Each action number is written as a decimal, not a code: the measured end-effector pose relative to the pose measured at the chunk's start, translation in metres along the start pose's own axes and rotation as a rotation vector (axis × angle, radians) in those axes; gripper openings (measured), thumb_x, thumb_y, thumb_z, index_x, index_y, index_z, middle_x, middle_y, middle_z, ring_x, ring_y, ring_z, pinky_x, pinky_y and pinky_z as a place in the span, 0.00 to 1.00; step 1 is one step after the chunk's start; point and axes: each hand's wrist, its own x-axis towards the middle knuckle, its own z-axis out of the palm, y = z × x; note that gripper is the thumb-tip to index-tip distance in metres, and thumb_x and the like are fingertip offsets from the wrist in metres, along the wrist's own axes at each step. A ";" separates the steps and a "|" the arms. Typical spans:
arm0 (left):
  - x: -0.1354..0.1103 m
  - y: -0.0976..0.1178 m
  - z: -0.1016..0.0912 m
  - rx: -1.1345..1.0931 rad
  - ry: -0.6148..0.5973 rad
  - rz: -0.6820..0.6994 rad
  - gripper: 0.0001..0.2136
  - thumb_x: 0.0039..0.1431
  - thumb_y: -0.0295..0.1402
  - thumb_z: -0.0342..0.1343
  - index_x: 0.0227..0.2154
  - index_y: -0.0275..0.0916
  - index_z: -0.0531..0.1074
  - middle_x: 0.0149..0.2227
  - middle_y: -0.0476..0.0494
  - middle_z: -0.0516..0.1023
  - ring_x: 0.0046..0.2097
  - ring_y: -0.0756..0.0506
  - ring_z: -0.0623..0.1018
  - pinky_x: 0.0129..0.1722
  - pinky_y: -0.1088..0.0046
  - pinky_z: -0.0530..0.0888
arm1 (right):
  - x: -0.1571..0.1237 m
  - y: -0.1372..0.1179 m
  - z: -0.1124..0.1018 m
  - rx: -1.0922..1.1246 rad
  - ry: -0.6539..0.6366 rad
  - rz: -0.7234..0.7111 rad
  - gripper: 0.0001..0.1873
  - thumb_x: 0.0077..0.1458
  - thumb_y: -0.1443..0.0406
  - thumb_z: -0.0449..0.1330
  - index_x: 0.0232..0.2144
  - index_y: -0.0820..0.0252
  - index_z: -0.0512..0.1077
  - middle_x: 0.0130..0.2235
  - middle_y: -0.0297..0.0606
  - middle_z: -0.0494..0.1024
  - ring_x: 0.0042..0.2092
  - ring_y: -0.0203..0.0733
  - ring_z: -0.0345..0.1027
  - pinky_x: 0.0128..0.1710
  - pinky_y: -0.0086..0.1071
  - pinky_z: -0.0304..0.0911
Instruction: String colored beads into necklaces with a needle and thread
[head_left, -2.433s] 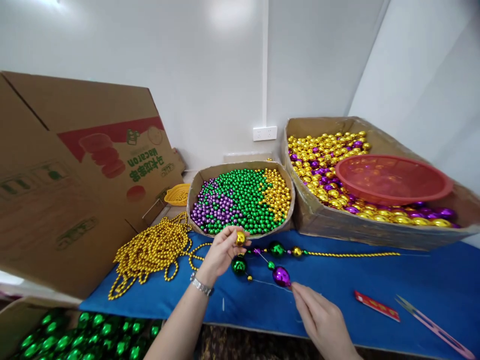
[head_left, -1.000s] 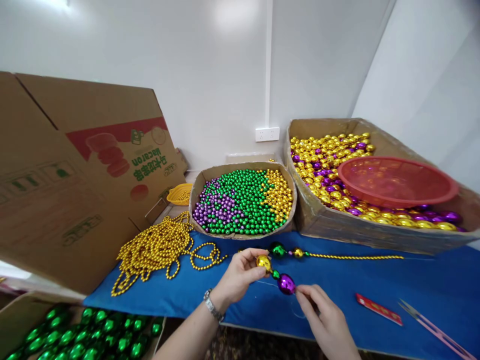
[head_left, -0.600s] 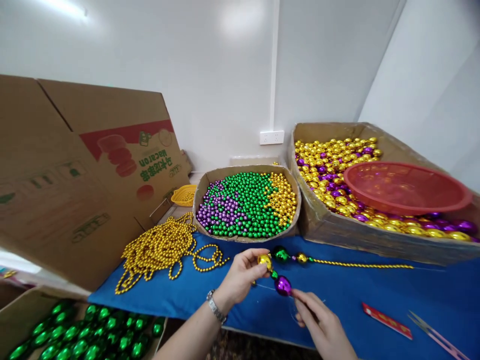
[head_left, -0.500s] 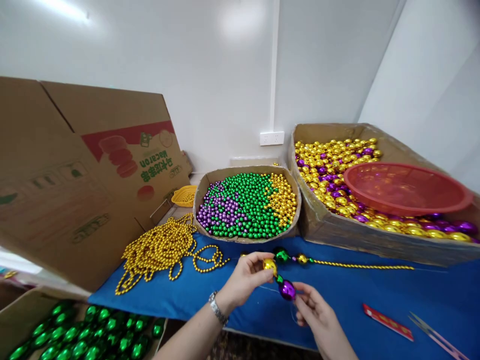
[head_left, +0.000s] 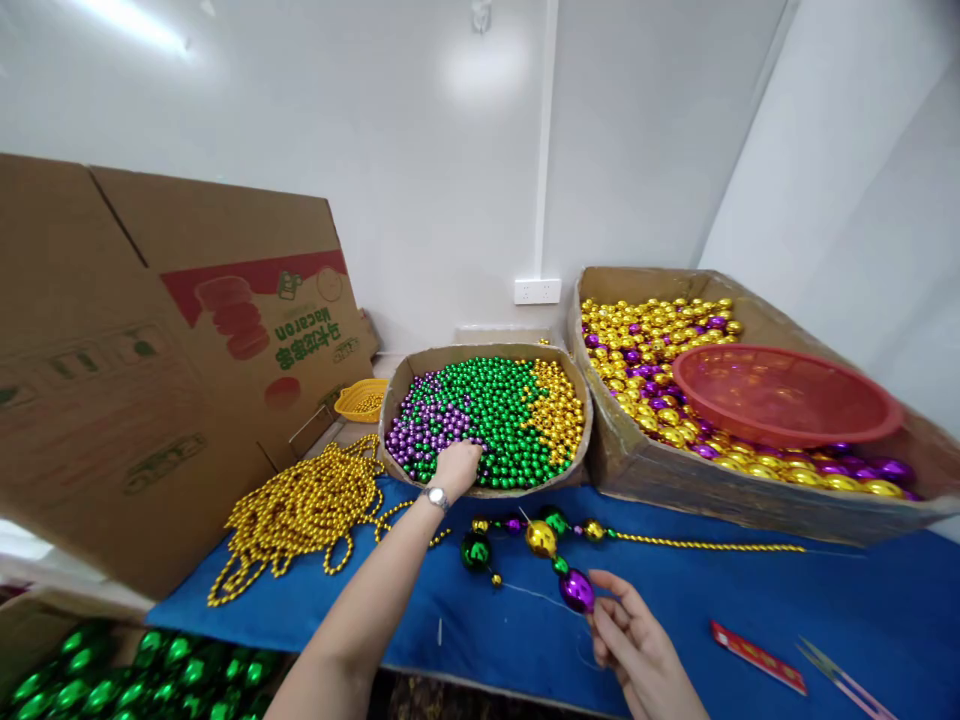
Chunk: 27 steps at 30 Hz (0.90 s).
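Observation:
My left hand (head_left: 456, 466), a watch on its wrist, reaches into the cardboard tray of small beads (head_left: 395, 400) and rests on the purple and green ones; its fingertips are buried, curled down into the beads. My right hand (head_left: 634, 645) is low over the blue cloth (head_left: 750, 590), fingers pinched just behind a big purple bead (head_left: 577, 590). That bead sits on a thin thread with a small green bead and a big gold bead (head_left: 540, 539). A big green bead (head_left: 475, 551) lies to the left.
A gold bead strand (head_left: 705, 546) runs right; a gold chain heap (head_left: 300, 505) lies left. A large box of gold and purple balls (head_left: 652, 470) holds a red basin (head_left: 784, 395). A leaning carton (head_left: 150, 350), a box of green balls (head_left: 112, 670), a red strip (head_left: 757, 658) and tweezers (head_left: 844, 680).
My left hand let go of the gold bead and moved up into the tray of small beads. The threaded beads now lie on the cloth; my right hand stayed by the purple bead.

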 end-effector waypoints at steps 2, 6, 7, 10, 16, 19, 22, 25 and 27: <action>0.000 0.001 0.000 -0.068 0.016 0.003 0.02 0.51 0.26 0.58 0.29 0.35 0.74 0.38 0.34 0.74 0.48 0.35 0.70 0.47 0.59 0.65 | -0.001 -0.002 0.001 -0.019 0.002 -0.008 0.26 0.45 0.49 0.65 0.43 0.53 0.67 0.27 0.30 0.68 0.24 0.34 0.60 0.24 0.28 0.56; -0.021 0.009 0.000 -0.272 0.026 0.041 0.09 0.57 0.36 0.54 0.36 0.36 0.73 0.36 0.39 0.75 0.44 0.40 0.73 0.41 0.66 0.69 | -0.003 -0.005 0.003 -0.048 0.037 -0.026 0.26 0.44 0.48 0.65 0.43 0.53 0.68 0.27 0.30 0.68 0.24 0.35 0.61 0.24 0.29 0.56; -0.030 0.012 0.001 -0.347 0.013 0.053 0.12 0.58 0.39 0.52 0.38 0.36 0.72 0.36 0.40 0.76 0.42 0.42 0.74 0.38 0.69 0.70 | -0.004 -0.006 0.004 -0.055 0.042 -0.031 0.26 0.45 0.48 0.64 0.43 0.54 0.68 0.27 0.30 0.68 0.24 0.35 0.61 0.24 0.29 0.56; -0.061 0.018 0.005 -0.837 -0.092 0.030 0.16 0.56 0.43 0.54 0.41 0.36 0.72 0.37 0.41 0.76 0.36 0.47 0.75 0.31 0.75 0.70 | -0.003 -0.006 0.004 -0.066 0.037 -0.039 0.26 0.45 0.49 0.64 0.44 0.54 0.67 0.27 0.30 0.69 0.24 0.35 0.60 0.25 0.29 0.56; -0.094 0.024 0.010 -1.458 -0.238 -0.158 0.13 0.48 0.34 0.64 0.36 0.35 0.76 0.32 0.44 0.74 0.33 0.50 0.74 0.28 0.78 0.68 | -0.002 -0.006 0.002 -0.072 0.016 -0.040 0.25 0.46 0.49 0.64 0.43 0.54 0.67 0.28 0.31 0.69 0.25 0.35 0.60 0.25 0.29 0.56; -0.097 0.026 0.010 -1.480 -0.236 -0.181 0.12 0.48 0.34 0.65 0.36 0.35 0.76 0.32 0.44 0.74 0.33 0.50 0.75 0.27 0.78 0.68 | -0.002 -0.006 0.001 -0.085 0.017 -0.038 0.25 0.46 0.49 0.64 0.43 0.55 0.67 0.28 0.31 0.69 0.25 0.35 0.60 0.25 0.30 0.57; -0.098 0.027 0.011 -1.479 -0.248 -0.184 0.13 0.48 0.35 0.65 0.36 0.35 0.76 0.31 0.45 0.74 0.33 0.50 0.75 0.27 0.78 0.68 | -0.002 -0.006 0.001 -0.093 0.026 -0.039 0.25 0.47 0.50 0.64 0.43 0.55 0.67 0.28 0.31 0.69 0.25 0.35 0.60 0.25 0.30 0.57; -0.100 0.028 0.010 -1.459 -0.262 -0.160 0.13 0.48 0.35 0.65 0.36 0.35 0.76 0.31 0.45 0.74 0.32 0.50 0.74 0.27 0.78 0.68 | -0.002 -0.005 0.001 -0.102 0.022 -0.048 0.24 0.47 0.50 0.64 0.43 0.55 0.68 0.28 0.31 0.70 0.25 0.35 0.61 0.25 0.29 0.58; -0.102 0.029 0.009 -1.420 -0.266 -0.137 0.13 0.49 0.36 0.64 0.37 0.35 0.77 0.31 0.44 0.74 0.32 0.50 0.74 0.27 0.78 0.68 | 0.000 -0.003 0.000 -0.121 0.019 -0.059 0.24 0.47 0.50 0.63 0.43 0.55 0.69 0.28 0.31 0.71 0.25 0.35 0.62 0.25 0.29 0.59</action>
